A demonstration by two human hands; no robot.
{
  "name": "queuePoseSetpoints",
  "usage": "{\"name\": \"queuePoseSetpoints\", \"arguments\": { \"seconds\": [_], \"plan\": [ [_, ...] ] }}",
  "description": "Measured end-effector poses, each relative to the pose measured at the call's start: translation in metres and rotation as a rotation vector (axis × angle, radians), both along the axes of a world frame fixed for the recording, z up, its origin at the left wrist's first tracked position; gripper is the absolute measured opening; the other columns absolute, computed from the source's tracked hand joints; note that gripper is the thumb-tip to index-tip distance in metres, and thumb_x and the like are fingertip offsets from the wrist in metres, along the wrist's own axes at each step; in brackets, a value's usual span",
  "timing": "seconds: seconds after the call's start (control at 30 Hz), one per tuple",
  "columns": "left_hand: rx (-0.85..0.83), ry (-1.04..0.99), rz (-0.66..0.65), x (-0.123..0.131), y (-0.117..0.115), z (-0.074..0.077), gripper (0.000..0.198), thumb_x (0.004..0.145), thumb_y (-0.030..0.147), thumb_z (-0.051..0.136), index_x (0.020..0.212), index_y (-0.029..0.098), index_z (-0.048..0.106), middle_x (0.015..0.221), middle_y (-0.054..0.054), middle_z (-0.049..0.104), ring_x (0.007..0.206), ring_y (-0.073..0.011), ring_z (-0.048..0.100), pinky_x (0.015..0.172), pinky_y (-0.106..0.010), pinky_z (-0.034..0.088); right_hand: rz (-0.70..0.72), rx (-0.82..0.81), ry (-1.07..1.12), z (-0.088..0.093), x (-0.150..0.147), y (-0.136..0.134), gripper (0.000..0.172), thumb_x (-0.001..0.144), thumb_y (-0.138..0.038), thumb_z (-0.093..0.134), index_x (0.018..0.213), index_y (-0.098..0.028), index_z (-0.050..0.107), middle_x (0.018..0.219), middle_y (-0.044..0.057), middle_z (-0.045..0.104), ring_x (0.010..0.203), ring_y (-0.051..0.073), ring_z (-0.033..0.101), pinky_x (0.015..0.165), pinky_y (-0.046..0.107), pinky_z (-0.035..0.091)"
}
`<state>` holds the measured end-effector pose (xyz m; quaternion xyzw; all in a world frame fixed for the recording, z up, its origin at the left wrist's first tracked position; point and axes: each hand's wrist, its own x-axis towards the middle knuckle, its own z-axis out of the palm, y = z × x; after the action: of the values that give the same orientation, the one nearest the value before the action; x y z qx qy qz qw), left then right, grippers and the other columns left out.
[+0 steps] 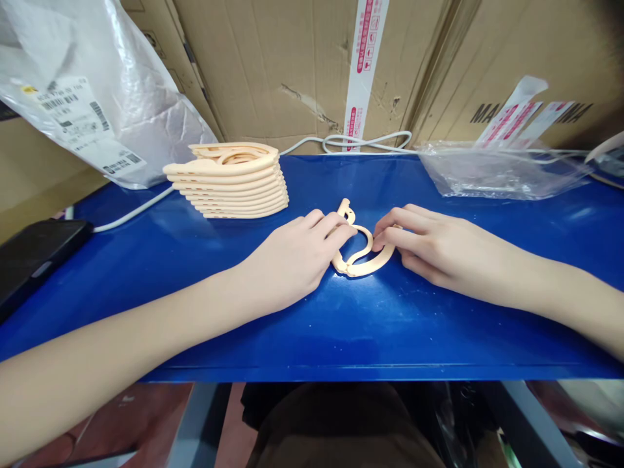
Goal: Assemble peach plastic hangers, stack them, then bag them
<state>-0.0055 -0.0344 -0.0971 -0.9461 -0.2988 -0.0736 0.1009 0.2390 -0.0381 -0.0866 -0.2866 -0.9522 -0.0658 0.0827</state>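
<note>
A cream plastic folding hanger [369, 266] lies on the blue table [302, 338] between my hands, its curved arms forming a loop. My left hand [299, 253] grips its left side, with bent fingers over the arm just below the small hooked end. On the opposite side, my right hand [431, 242] pinches the right arm between thumb and fingers. The fingers hide parts of both arms. Behind my left hand stands a neat stack of similar cream hangers [234, 188], folded and piled flat on one another.
Cardboard boxes [253, 71] wall off the back of the table. At left are a silvery plastic bag [146, 97] with labels and a black device [43, 253]. A white cable [136, 211] runs along the back. Clear plastic wrapping [497, 175] lies at back right.
</note>
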Motion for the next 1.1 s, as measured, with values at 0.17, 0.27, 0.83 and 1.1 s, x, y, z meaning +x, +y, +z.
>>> {"name": "queuePoseSetpoints", "arguments": {
  "seconds": [0.17,0.27,0.83,1.1],
  "plan": [
    [0.004,-0.019,-0.013,-0.0010,-0.0002,-0.0013,0.048,0.090,0.002,0.038,0.136,0.008,0.049,0.136,-0.013,0.054,0.108,-0.0256,0.054,0.096,-0.039,0.046,-0.008,-0.009,0.015,-0.0003,0.0004,-0.0006,0.028,0.086,-0.004,0.040,0.105,-0.016,0.056,0.115,0.014,0.058,0.098,0.023,0.057,0.077,0.036,0.051],
    [-0.009,-0.022,-0.011,-0.0012,-0.0001,-0.0011,0.048,0.090,0.002,0.037,0.136,0.008,0.049,0.135,-0.013,0.055,0.108,-0.0255,0.054,0.096,-0.039,0.046,-0.022,-0.024,0.019,0.0000,0.0012,-0.0010,0.027,0.086,-0.004,0.040,0.104,-0.017,0.056,0.116,0.013,0.057,0.098,0.023,0.058,0.076,0.035,0.051],
    [-0.072,-0.038,-0.003,-0.0011,0.0010,-0.0017,0.049,0.089,0.002,0.037,0.137,0.008,0.046,0.134,-0.013,0.053,0.116,-0.0266,0.051,0.100,-0.042,0.044,-0.007,-0.007,0.019,-0.0004,0.0013,-0.0003,0.026,0.087,-0.006,0.041,0.104,-0.015,0.059,0.115,0.014,0.058,0.097,0.023,0.058,0.077,0.036,0.051],
    [-0.078,-0.080,-0.003,-0.0016,-0.0003,-0.0026,0.047,0.091,0.003,0.038,0.136,0.010,0.046,0.134,-0.013,0.053,0.112,-0.0242,0.052,0.099,-0.039,0.046,-0.047,0.014,0.040,-0.0013,0.0002,-0.0011,0.023,0.090,-0.011,0.040,0.103,-0.016,0.059,0.114,0.014,0.059,0.093,0.023,0.060,0.075,0.036,0.051]
  ]
}}
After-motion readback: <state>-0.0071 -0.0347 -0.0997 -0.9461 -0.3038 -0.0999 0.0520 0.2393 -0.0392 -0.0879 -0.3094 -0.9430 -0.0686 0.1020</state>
